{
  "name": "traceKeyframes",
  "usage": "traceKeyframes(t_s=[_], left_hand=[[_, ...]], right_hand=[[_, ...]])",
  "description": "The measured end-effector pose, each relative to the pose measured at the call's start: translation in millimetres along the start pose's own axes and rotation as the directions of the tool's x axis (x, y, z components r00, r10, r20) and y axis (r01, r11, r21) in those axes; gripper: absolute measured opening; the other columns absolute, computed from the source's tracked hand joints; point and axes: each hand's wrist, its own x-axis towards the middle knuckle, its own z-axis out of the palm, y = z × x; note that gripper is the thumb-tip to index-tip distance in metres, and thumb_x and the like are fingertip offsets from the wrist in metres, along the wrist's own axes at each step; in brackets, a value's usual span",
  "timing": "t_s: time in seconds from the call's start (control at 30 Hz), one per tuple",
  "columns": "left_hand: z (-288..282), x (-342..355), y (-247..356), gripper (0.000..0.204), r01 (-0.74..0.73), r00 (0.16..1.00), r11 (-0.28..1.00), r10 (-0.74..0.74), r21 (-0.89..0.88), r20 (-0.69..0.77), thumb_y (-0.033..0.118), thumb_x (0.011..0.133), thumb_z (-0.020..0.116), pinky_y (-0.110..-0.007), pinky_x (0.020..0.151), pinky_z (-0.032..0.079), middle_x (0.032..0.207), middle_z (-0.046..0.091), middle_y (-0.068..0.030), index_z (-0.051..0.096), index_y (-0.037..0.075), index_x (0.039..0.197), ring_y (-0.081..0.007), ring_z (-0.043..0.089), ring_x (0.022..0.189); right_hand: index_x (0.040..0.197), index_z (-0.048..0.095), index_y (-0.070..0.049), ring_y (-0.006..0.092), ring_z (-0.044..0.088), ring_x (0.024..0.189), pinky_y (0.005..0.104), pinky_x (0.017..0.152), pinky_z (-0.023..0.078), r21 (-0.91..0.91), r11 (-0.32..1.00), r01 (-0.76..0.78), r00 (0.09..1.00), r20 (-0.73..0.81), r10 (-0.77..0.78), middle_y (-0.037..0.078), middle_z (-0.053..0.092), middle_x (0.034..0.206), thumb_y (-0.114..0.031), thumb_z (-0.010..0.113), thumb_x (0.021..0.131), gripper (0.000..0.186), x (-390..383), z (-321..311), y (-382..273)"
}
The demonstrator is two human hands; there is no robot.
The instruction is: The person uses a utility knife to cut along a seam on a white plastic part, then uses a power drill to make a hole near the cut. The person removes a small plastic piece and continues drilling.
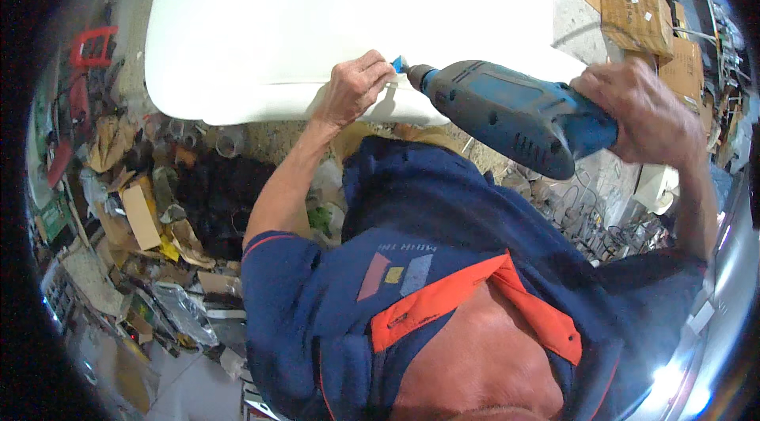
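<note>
My right hand [645,108] is wrapped round the rear handle of a blue and dark grey power drill [507,108]. The drill lies nearly level, its chuck [419,76] pointing left. At its tip is a small blue piece [397,64], its kind too small to make out. My left hand [360,84] pinches this piece between closed fingers. Both hands are over the near edge of a large smooth white panel [317,9] with rounded corners. Whether the drill tip touches the panel I cannot tell.
Cardboard boxes [637,19] stand at the far right. Below the panel's left side lies a clutter of cardboard scraps [141,213], bags and dark cloth. A red plastic thing [93,46] sits at the far left. Tangled wire and metal bits [586,211] lie under the drill.
</note>
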Motion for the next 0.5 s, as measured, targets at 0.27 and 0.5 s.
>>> traceKeyframes(t_s=[0.27,0.5], left_hand=[[-4,2,-2,0.008,0.090,0.995,0.983,-0.082,-0.157,0.055,0.007,0.088,0.076,-0.042,0.066,0.057,0.090,0.067,-0.0087,0.072,0.004,0.093,-0.0299,0.071,0.076],[-3,2,1,0.007,0.056,0.998,0.996,-0.057,-0.073,-0.012,0.009,0.087,0.075,-0.043,0.068,0.057,0.091,0.067,-0.0086,0.072,0.004,0.092,-0.0317,0.069,0.075]], right_hand=[[0.094,0.069,-0.005,0.0333,0.067,0.096,0.0446,0.086,0.053,-0.177,0.974,0.141,0.987,0.103,-0.124,0.014,0.067,0.091,-0.009,0.075,0.075,0.020,75,-77,-33],[0.095,0.073,-0.002,0.0276,0.067,0.092,0.0397,0.084,0.054,-0.037,0.954,-0.297,0.954,-0.045,0.295,0.011,0.066,0.086,-0.018,0.087,0.067,0.034,72,-74,-23]])
